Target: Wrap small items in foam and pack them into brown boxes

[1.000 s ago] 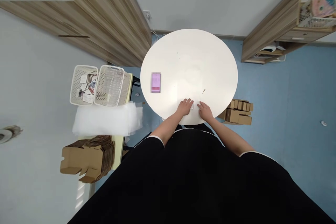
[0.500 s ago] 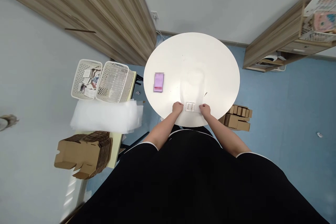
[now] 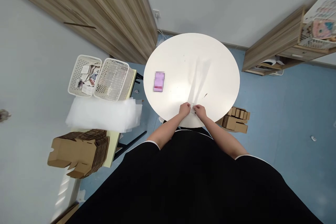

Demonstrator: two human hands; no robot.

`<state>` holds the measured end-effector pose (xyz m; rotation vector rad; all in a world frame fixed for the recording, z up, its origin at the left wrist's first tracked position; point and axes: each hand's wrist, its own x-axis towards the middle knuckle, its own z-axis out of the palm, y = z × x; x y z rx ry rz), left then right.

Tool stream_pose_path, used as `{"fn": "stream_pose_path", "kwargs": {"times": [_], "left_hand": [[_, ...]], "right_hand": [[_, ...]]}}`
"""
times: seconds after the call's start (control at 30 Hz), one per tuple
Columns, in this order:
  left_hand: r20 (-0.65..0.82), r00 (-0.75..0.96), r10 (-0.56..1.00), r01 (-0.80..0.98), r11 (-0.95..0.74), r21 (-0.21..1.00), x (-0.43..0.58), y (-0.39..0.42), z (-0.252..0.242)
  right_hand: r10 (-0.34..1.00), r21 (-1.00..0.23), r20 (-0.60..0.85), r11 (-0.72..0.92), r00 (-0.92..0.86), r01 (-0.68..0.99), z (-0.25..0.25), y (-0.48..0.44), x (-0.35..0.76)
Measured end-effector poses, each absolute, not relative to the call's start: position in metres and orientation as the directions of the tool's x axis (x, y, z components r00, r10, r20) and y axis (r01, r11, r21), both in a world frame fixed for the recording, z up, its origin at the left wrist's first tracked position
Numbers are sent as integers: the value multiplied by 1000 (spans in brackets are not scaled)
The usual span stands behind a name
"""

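Observation:
On the round white table (image 3: 220, 66), a thin translucent white packing sheet (image 3: 202, 77) lies with its long sides drawn inward. My left hand (image 3: 185, 109) is closed on the sheet's left edge near the front of the table. Just across from it, my right hand (image 3: 200, 111) pinches the right edge. Between the two hands sits a small clear plastic case (image 3: 193, 109), partly covered by the sheet and fingers. Off to the left on the tabletop lies a purple rectangular item (image 3: 159, 81), blurred out.
Left of the table, a side stand holds white baskets (image 3: 76, 73), a stack of white sheets (image 3: 102, 113) and flat cardboard boxes (image 3: 78, 154). More cardboard boxes (image 3: 235, 120) are at the right, below the tabletop. Wooden cabinets (image 3: 123, 17) stand behind.
My hands have come closer together, bringing the sheet's sides inward over the clear case. The sheet was spread flat before and now narrows into folds toward my hands.

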<state>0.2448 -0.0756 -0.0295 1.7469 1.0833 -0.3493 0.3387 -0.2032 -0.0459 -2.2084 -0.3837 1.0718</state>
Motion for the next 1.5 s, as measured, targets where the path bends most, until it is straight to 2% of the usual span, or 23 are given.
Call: {"fn": "stream_pose_path", "kwargs": {"times": [0.17,0.37,0.47,0.6,0.8,0.87,0.97,1.03,1.13,1.23,1.33,1.4,1.5], "left_hand": [[-644,580,499,793,-166,586,244,-86,-30],[-606,674,423,726,-222,651,236,-87,-20],[-627,617,475,760,-154,631,235,-86,-18],[-627,578,523,782,-136,608,242,-83,-21],[-647,540,537,815,-144,561,249,-76,-31],[-647,545,533,815,-156,559,248,-75,-34],[-637,564,526,806,-183,563,245,-72,-34],[-608,610,507,782,-260,567,244,-68,-33],[-529,745,406,665,-501,554,246,-58,-30],[-451,875,179,425,-730,535,257,-47,-27],[-463,886,-31,229,-839,493,276,-38,-26],[-495,867,-61,194,-872,448,289,-32,-27],[-506,862,-24,191,-910,368,302,-23,-27]], "right_hand": [[504,-653,-615,-757,606,-33,-48,-203,338],[557,-650,-634,-759,536,19,-38,-201,339],[615,-630,-636,-763,465,148,-33,-197,341],[696,-550,-606,-717,386,428,-29,-193,339],[821,-385,-514,-480,248,788,-24,-208,323],[855,-329,-472,-397,215,857,-25,-215,320],[880,-310,-437,-341,185,888,-30,-221,320],[887,-316,-427,-328,175,890,-33,-221,323],[899,-321,-407,-305,160,897,-35,-216,326],[911,-297,-380,-286,162,911,-34,-211,326],[914,-280,-375,-274,158,920,-33,-208,325],[922,-282,-357,-262,153,923,-34,-208,324],[941,-259,-303,-232,149,938,-36,-207,325]]}}
